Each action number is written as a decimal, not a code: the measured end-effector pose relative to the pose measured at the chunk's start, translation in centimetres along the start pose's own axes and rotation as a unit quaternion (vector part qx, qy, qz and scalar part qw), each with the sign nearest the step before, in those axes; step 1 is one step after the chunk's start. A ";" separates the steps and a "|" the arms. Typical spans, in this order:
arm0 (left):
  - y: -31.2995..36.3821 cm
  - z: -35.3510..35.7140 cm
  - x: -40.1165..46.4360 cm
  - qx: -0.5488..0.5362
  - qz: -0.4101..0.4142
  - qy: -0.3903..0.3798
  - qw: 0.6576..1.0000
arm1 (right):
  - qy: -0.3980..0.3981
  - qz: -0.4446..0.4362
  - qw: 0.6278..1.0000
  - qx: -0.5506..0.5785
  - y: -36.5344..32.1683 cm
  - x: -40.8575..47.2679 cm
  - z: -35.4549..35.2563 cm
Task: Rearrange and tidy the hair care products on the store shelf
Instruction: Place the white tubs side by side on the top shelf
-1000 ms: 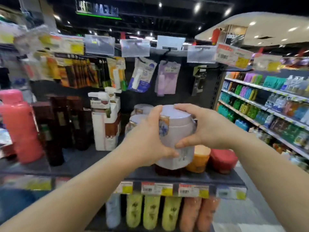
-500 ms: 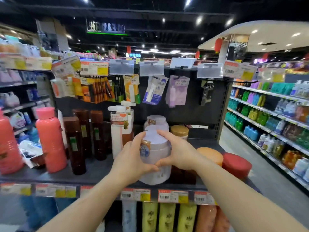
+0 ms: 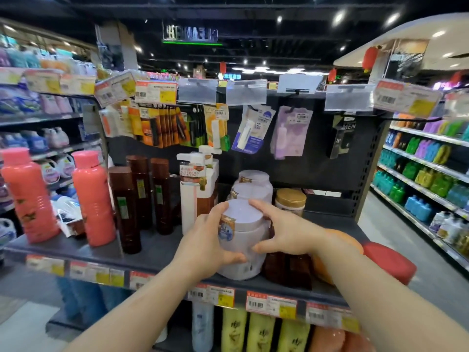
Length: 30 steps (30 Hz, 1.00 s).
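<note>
Left hand point(image 3: 203, 241): wrapped round the left side of the white jar point(image 3: 243, 246), thumb low across its front, fingers up by the lid edge; holding.
Right hand point(image 3: 284, 233): on the jar's right side, index finger lying over the lid rim, thumb pressed to the wall lower down; holding, though more loosely spread.
White jar: upright, long axis vertical, base at or just on the shelf point(image 3: 157, 252) near its front edge; contact under the base not clear.
Bearing from hands: directly between them, straight ahead; neither hand nearer.
Row behind: two matching white jars point(image 3: 253, 185) stand in line further back, the held one the frontmost of that file.
Right neighbour: dark brown tubs point(image 3: 289, 266) just beside the jar; gold-lidded jar point(image 3: 290, 200) behind them.
Left neighbour: white pump bottles point(image 3: 196, 189), then brown bottles point(image 3: 140, 191), then pink bottles point(image 3: 92, 199), well apart toward the left.
Judged step: setting the jar square in its file, label to the front.
Judged need: a straight set-down or slight turn about the vertical axis; clearance on the right side is tight.
</note>
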<state>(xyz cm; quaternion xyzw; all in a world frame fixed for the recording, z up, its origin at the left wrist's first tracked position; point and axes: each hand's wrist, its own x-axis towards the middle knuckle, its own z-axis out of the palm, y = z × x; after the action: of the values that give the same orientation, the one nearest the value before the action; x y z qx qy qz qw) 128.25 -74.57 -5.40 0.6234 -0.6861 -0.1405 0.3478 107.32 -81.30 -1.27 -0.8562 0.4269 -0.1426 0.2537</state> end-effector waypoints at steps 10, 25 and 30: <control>0.2 0.2 -0.6 0.022 -0.002 0.024 0.999 | 0.102 -0.002 0.991 -0.083 3.3 2.6 -1.3; 0.1 1.0 -0.9 0.049 -0.024 0.061 0.997 | 0.112 -0.052 0.985 -0.120 6.0 6.0 -1.8; 0.1 1.1 -1.0 0.061 -0.025 0.067 0.996 | 0.118 -0.072 0.983 -0.122 6.6 6.2 -1.7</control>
<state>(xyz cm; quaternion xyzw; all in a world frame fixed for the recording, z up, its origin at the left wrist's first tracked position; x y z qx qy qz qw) 127.39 -73.89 -6.42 0.6681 -0.6530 -0.0651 0.3506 105.83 -90.15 -3.39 -0.8864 0.4053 -0.2073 0.0842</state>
